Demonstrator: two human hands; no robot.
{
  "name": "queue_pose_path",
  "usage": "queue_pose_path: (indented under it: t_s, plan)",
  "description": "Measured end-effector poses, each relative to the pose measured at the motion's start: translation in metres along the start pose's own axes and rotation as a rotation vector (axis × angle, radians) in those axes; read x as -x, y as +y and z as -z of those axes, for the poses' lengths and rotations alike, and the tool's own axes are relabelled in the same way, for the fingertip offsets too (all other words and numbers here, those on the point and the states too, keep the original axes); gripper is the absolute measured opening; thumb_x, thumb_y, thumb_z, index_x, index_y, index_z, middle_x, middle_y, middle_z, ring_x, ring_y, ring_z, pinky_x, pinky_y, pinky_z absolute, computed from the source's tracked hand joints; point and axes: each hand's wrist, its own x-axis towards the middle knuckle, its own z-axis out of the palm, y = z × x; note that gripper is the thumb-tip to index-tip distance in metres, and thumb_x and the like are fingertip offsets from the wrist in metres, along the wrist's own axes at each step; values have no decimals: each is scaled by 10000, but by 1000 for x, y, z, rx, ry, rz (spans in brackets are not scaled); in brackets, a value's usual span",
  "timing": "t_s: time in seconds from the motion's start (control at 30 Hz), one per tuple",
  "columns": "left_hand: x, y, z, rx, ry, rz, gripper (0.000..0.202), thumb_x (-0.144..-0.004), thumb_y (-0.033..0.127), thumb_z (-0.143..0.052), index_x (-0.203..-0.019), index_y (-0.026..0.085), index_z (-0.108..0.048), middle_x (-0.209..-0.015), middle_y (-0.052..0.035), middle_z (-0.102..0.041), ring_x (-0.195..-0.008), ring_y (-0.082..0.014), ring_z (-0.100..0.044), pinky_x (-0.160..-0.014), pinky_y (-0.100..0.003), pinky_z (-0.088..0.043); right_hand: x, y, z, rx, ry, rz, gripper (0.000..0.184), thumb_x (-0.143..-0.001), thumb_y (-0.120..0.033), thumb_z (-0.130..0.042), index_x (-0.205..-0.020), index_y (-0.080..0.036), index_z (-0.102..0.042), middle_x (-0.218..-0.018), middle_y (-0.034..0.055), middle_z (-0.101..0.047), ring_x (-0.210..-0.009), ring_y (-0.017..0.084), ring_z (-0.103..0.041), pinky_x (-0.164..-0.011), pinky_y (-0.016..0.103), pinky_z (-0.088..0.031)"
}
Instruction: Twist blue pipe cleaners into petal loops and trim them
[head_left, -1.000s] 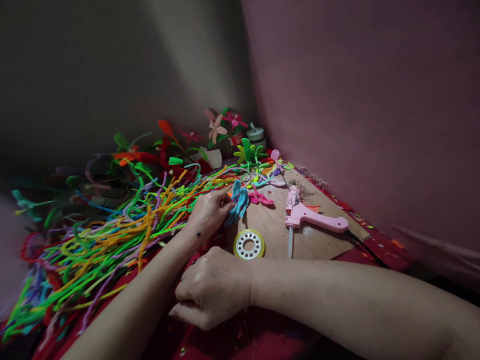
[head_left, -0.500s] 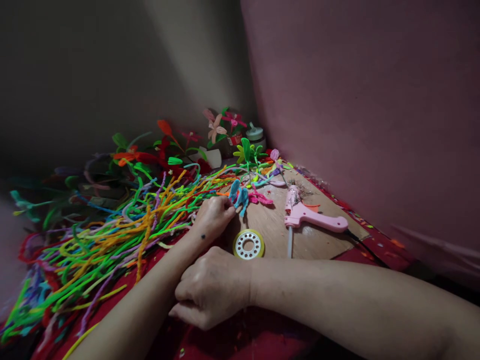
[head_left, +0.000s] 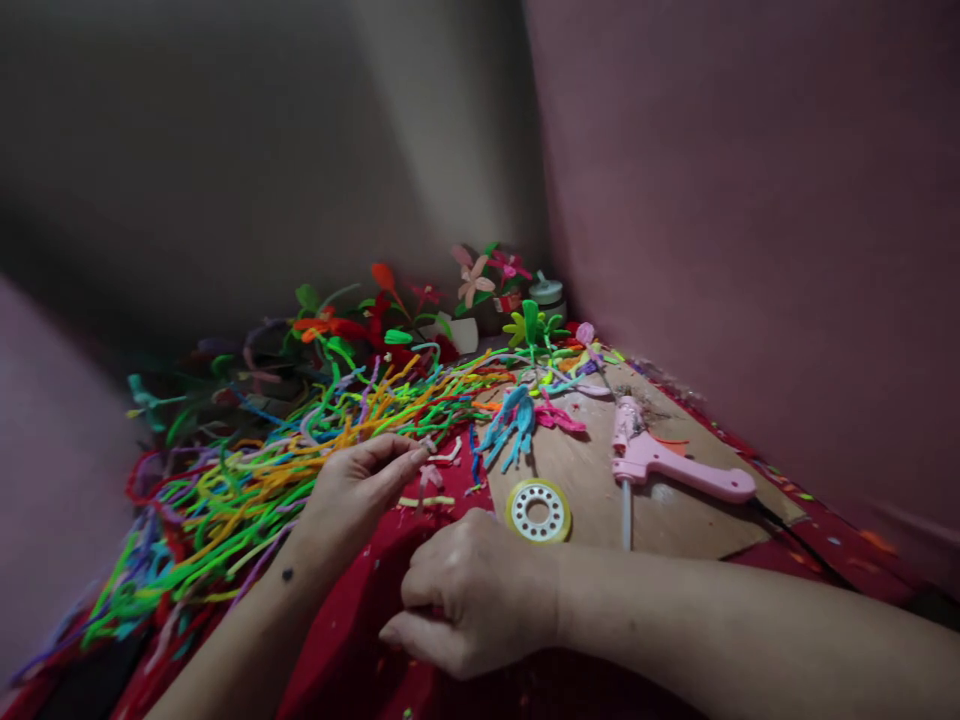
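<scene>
Head view, left hand: in the left hand (head_left: 373, 488) we see thumb and forefinger drawn together, apparently pinching a pale pink piece (head_left: 430, 476) above the red cloth (head_left: 352, 610), just beside the pile of fuzzy stems (head_left: 247, 510).
Right hand: we see the right hand (head_left: 480, 595) curled, knuckles up; its inner side is hidden, so we cannot tell how tightly it closes or whether it holds anything.
Pale pink piece, risk: it looks slight; a loose pinch could drop it among the scraps, where we might lose it.
Fuzzy stems, risk: we think a sideways sweep of the left hand could snag the strands.
Pink glue gun, risk: the glue gun (head_left: 649, 460) lies on the board (head_left: 589, 475), its glue stick (head_left: 627, 515) near the right forearm; a lifted elbow could knock it, and if hot, it could burn us.
Tape roll, risk: the roll (head_left: 557, 512) sits near the right wrist and could be nudged.
Lidded jar: the jar (head_left: 546, 292) stands in the back corner; we cannot make out its contents.
Red-labelled container: flowers rise around this container (head_left: 507, 302); whether they stand inside, we cannot tell.
</scene>
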Motion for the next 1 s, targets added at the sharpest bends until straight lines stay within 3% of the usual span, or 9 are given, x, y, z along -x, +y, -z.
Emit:
queue_pose_path:
  t_s: [0.13,0.23,0.33,0.43,0.5,0.63,0.83,1.0]
  plan:
    - [25,-23,7,33,93,34,276,-741,438,-574,-747,169,-633,-495,47,-457,-444,-79,-351,-437,-215,-301,5,-2,0,-72,96,24,352,-835,-310,-514,-517,-160,-522,-497,3,-552,-475,96,-489,-463,232,-310]
    - [34,-39,6,-57,158,-83,218,-773,361,-554,-712,171,-640,-599,13,-586,-559,-108,-499,-556,-223,-393,7,-3,0,-72,148,41,360,-851,-275,-501,-510,-159,-495,-488,-3,-513,-457,83,-425,-477,239,-286]
    - [37,-51,4,-274,47,-287,209,-824,320,-511,-799,179,-664,-738,-21,-671,-667,-125,-575,-649,-223,-417,9,-6,1,-63,130,69,358,-843,-265,-512,-503,-157,-489,-476,-10,-490,-451,78,-398,-472,242,-261]
    - [39,-58,2,-471,-120,-434,240,-869,313,-452,-870,193,-660,-738,-29,-673,-632,-115,-573,-615,-215,-401,10,-10,0,-36,105,83,358,-826,-267,-527,-487,-158,-496,-459,-5,-489,-442,81,-395,-461,247,-250]
    - [39,-61,0,-557,-133,-477,245,-878,305,-435,-862,192,-651,-716,-32,-666,-606,-112,-566,-579,-212,-382,10,-12,-1,-28,94,93,353,-819,-259,-526,-480,-160,-505,-446,0,-493,-437,85,-405,-455,243,-258]
    - [37,-65,-1,-604,-108,-488,240,-873,294,-440,-797,173,-632,-684,-37,-652,-586,-112,-558,-559,-209,-372,9,-12,-3,-5,90,128,360,-826,-264,-501,-481,-166,-524,-433,0,-507,-431,97,-445,-444,242,-283]
    - [34,-65,-7,-576,-215,-462,242,-859,268,-430,-755,165,-623,-637,-27,-628,-557,-107,-546,-538,-197,-382,8,-10,-10,57,198,203,367,-811,-274,-505,-459,-174,-528,-414,0,-523,-401,104,-456,-411,247,-262]
    - [34,-62,-9,-579,-221,-453,191,-809,263,-469,-809,186,-644,-658,-21,-652,-579,-121,-580,-563,-202,-421,7,-6,-12,124,222,263,358,-810,-279,-509,-471,-172,-542,-423,-12,-550,-423,110,-503,-415,245,-272]
